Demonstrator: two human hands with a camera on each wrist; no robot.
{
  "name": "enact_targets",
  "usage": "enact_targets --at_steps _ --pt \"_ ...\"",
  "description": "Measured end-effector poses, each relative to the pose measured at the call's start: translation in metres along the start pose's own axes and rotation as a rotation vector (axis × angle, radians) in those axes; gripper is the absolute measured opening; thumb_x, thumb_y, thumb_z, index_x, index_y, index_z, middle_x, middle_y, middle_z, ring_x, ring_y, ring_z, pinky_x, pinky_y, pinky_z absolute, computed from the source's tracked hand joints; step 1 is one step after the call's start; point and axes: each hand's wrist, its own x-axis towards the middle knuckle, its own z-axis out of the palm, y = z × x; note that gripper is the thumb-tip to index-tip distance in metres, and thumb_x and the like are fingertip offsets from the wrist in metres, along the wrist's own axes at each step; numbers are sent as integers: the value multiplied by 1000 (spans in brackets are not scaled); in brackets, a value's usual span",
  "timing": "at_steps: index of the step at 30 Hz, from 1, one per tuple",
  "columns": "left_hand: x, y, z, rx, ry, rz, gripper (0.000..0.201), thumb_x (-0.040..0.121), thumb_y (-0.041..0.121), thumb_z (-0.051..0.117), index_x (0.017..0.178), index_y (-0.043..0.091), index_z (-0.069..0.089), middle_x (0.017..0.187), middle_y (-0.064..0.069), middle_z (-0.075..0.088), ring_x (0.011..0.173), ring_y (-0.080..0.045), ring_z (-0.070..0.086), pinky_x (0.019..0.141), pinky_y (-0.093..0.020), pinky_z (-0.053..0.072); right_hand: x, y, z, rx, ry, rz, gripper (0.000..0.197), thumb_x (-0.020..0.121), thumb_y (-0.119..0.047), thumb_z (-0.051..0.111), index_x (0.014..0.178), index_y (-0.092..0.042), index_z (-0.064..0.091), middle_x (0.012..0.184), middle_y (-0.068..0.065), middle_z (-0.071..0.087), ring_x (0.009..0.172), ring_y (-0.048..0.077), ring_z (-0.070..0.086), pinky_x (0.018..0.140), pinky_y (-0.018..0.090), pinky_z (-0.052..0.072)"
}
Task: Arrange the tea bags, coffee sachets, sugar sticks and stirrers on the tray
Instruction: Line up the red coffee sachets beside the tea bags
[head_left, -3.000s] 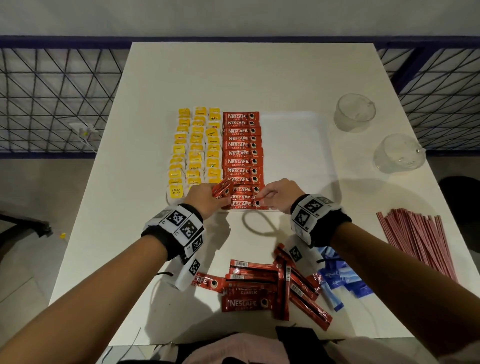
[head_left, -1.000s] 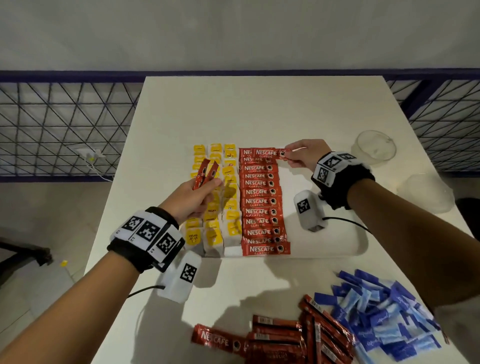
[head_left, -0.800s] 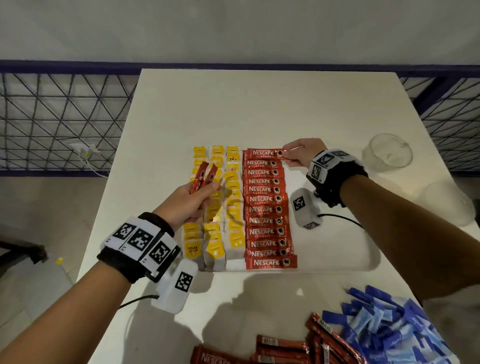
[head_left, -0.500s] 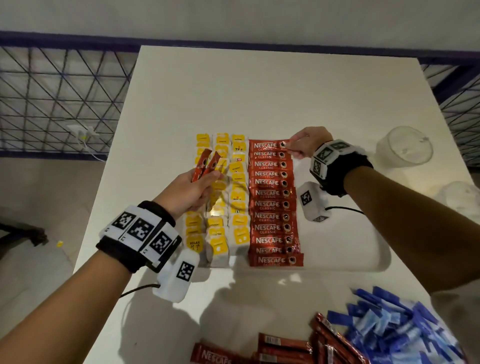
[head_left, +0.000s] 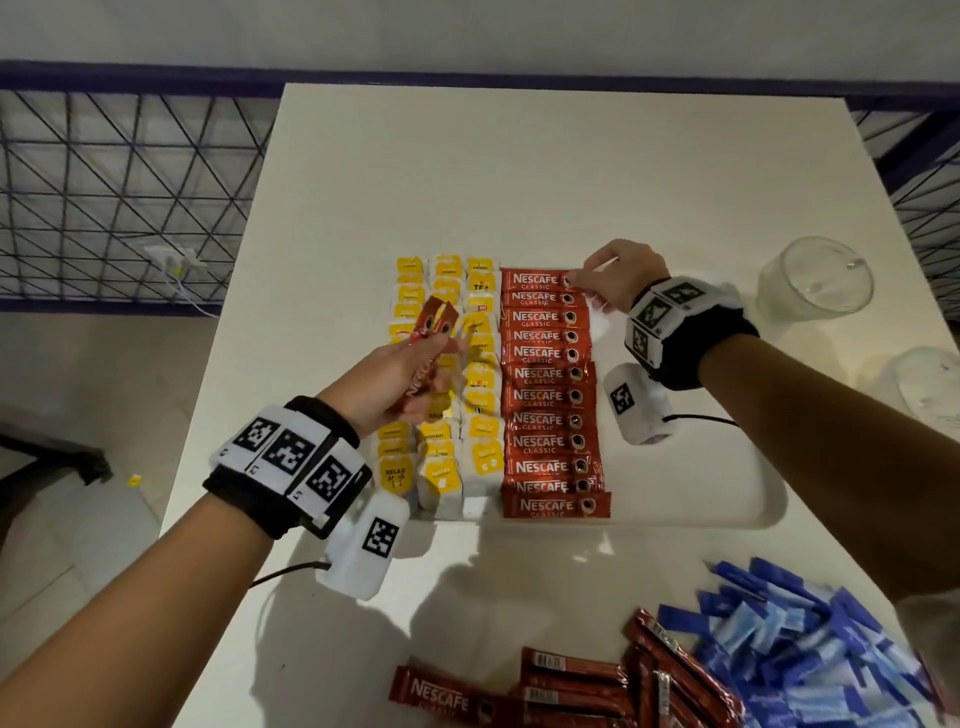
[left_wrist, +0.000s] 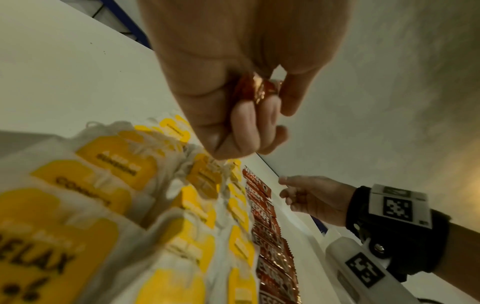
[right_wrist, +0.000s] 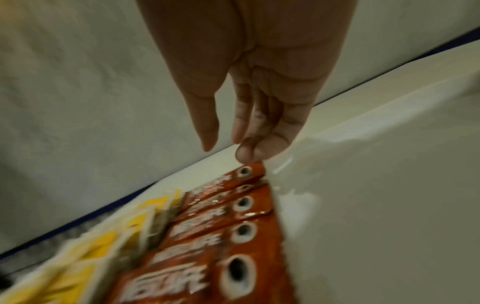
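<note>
Now the right hand (head_left: 615, 278) sits at the far end of the sachet column (head_left: 548, 395) on the tray (head_left: 727, 499), fingertips at the top sachet (head_left: 535, 279); a second ago it pinched that sachet's end, and whether it still grips is unclear, as the right wrist view shows the fingers loosely extended just above it. The left hand (head_left: 395, 379) has stayed raised over the tea bags (head_left: 441, 374), clutching two spare sachets (head_left: 431, 332). So the column is probably squared off. Loose sachets (head_left: 571, 686) and sugar sticks (head_left: 810, 649) wait on the surface (head_left: 519, 171).
</note>
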Motion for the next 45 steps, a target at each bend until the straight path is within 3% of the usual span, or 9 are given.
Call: enact_targets --at_steps 5,9,16,20,23,30,39,42,45 --pt "-13 -5 13 249 -75 47 37 92 40 46 88 10 68 69 1 64 37 -9 44 45 -21 41 -69 -19 1 185 -483 -142 23 85 -24 62 103 -10 60 75 0 60 62 10 53 60 20 47" --pt "-25 -9 29 251 -87 35 42 88 37 52 86 -2 66 57 1 64 37 -8 45 37 -17 36 -105 -19 1 191 -619 -205 2 85 -15 63 85 -16 62 69 -3 62 60 5 58 56 12 49" --pt "-42 -13 36 331 -38 94 22 87 22 61 70 10 62 52 7 63 33 -2 37 36 -13 30 -121 -4 -15 261 -539 -128 11 87 -7 59 77 -10 59 69 4 57 59 10 52 59 16 46" --pt "-46 -13 42 322 -11 113 24 87 22 61 67 9 60 53 5 64 31 -3 35 36 -12 31 -127 9 -18 317 -498 -124 4 84 -5 62 88 -7 61 73 6 60 63 12 56 66 18 50" --pt "-47 -13 47 370 28 82 32 89 27 59 63 12 50 39 7 46 31 -4 30 35 -13 26 -126 17 -23 338 -467 -123 19 82 -2 65 100 -3 60 76 7 63 61 9 60 66 15 53" --pt "-42 -18 37 259 119 62 25 93 34 51 101 11 55 45 11 28 36 -6 21 36 -17 20 -102 29 -37 537 -336 -11 6 82 2 62 88 1 63 73 9 62 54 7 59 57 13 53" --pt "-30 -16 21 251 160 80 19 96 28 48 96 18 63 45 12 28 35 -5 24 35 -16 23 -49 19 -29 602 -135 91 16 83 7 60 96 -2 54 62 11 60 36 5 54 46 13 48" --pt "-22 -16 13 261 174 94 20 96 27 48 94 18 65 41 13 30 34 -5 25 36 -16 24 -32 14 -24 518 -145 111 13 81 3 64 84 -8 57 67 10 61 49 12 56 48 15 49" --pt "-18 -15 6 228 181 100 22 96 25 47 84 19 64 43 12 28 35 -5 22 35 -16 22 -20 10 -15 445 -157 120 15 81 2 65 92 -6 58 72 11 60 57 15 54 54 19 48"
